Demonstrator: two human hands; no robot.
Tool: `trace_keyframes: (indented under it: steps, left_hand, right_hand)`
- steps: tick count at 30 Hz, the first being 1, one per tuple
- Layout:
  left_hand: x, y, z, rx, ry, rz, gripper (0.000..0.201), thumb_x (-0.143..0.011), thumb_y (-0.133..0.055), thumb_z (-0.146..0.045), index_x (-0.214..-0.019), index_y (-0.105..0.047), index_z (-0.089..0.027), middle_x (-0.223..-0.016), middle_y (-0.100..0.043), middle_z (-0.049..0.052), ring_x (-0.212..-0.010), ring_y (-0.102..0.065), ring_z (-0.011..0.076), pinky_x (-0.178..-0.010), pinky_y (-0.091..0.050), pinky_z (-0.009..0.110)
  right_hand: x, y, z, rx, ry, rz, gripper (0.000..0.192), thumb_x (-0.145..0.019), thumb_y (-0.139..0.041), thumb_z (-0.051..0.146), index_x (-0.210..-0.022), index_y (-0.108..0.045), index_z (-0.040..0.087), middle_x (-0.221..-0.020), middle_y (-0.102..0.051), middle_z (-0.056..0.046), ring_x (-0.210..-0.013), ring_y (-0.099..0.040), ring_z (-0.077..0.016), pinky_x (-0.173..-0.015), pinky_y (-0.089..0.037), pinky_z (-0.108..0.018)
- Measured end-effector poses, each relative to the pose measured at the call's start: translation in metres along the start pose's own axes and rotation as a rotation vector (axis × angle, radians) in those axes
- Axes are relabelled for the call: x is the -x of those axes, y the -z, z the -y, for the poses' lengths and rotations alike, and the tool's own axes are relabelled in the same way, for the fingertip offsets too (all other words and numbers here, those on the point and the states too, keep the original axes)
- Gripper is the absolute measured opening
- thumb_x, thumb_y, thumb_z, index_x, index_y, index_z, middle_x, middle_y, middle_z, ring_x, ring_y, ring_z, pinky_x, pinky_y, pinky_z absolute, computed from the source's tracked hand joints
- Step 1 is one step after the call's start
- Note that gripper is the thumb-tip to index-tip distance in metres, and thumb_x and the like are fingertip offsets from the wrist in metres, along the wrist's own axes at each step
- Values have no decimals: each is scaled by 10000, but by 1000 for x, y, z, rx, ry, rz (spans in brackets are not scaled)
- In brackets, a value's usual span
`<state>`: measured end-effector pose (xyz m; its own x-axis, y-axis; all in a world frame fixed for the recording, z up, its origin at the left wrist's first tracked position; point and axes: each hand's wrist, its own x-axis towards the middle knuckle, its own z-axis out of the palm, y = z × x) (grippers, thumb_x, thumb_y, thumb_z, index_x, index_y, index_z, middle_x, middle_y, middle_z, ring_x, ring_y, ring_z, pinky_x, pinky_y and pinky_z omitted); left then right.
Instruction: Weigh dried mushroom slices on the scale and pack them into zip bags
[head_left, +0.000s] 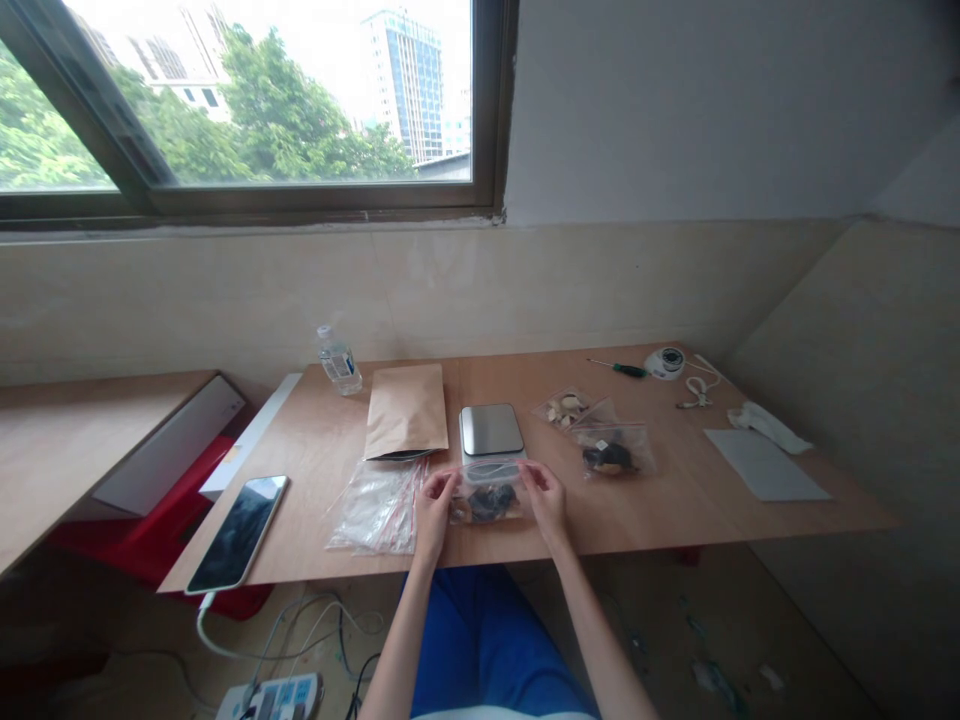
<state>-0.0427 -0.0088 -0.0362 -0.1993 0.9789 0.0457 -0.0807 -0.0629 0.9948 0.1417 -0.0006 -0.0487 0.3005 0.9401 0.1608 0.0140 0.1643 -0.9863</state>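
Observation:
A small clear zip bag point(489, 497) with dark pieces inside lies near the table's front edge, just in front of a small kitchen scale point(491, 430). My left hand point(435, 510) pinches the bag's left top corner and my right hand point(545, 498) pinches its right top corner. Both hands rest low on the wooden table point(675, 500). A stack of empty clear zip bags with red strips point(375, 508) lies right beside my left hand.
A brown paper pouch point(406, 410) and a water bottle point(338, 361) sit behind the stack. Two filled bags point(613, 451) point(567, 408) lie right of the scale. A phone point(238, 532) rests at the left front corner. A screwdriver point(619, 368), cable and grey sheet point(765, 464) occupy the right side.

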Motion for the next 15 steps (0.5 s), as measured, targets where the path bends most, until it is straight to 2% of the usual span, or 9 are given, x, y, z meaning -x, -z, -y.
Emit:
trace_keyframes:
  steps: [8,15]
  left_hand:
    - [2,-4,-1,-11,-24,6,242,-753,-623,-375,-840,-696,-162,-810,-684,39,-784,-620,154,-728,-467,248]
    - [2,-8,-1,6,-17,-40,256,-735,-638,-387,-846,-692,-162,-806,-674,37,-773,-607,151,-714,-458,241]
  right_hand:
    - [2,4,-8,56,19,-69,307,-775,-581,448,-863,-650,161,-828,-667,-63,-747,-598,-179,-692,-471,-291]
    - [3,-1,-3,30,-4,-89,314,-773,-583,441,-858,-637,144,-813,-661,-68,-761,-597,-182,-712,-478,-294]
